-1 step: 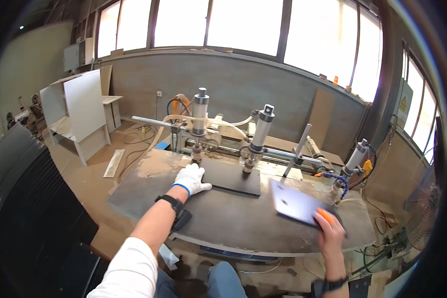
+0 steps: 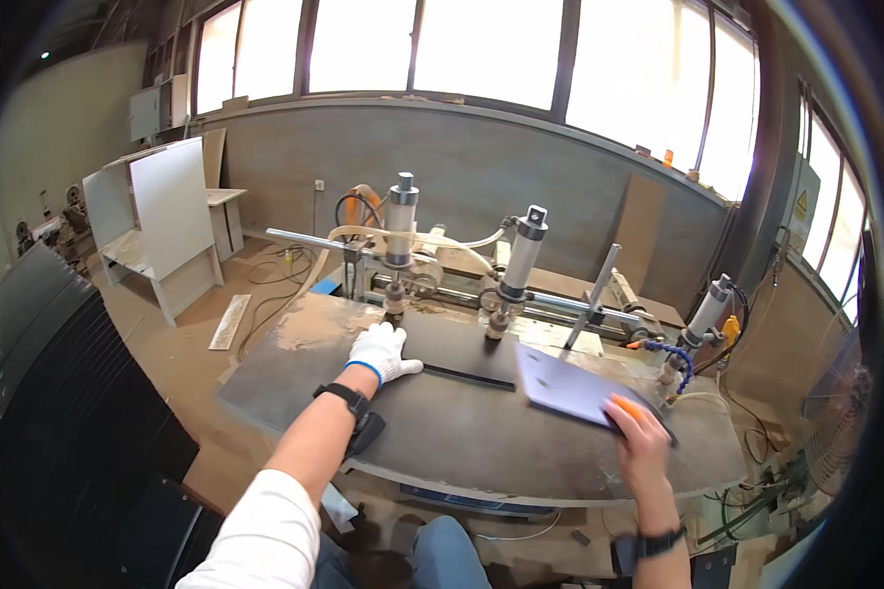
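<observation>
My left hand (image 2: 381, 353), in a white glove with a blue cuff, lies on the left end of a dark flat board (image 2: 457, 346). Its fingers are stretched and the thumb points right along the board's near edge. This board lies on the worktable (image 2: 481, 432) beneath two upright cylinders. My bare right hand (image 2: 643, 442) is closed on the near right part of a second panel (image 2: 575, 385), which looks pale from glare and has dark round holes near its left end. Something orange (image 2: 627, 405) shows at the fingers; its kind is unclear.
Silver pneumatic cylinders (image 2: 524, 253) stand along the table's back, with rails and hoses behind. Another cylinder (image 2: 707, 316) with a blue coiled hose (image 2: 680, 358) is at the right. Stacked black panels (image 2: 79, 393) rise at far left. A fan (image 2: 840, 412) stands at right.
The panel in my right hand has moved a little left, toward the board on the table. My left hand stays on that board. The view has shifted slightly.
</observation>
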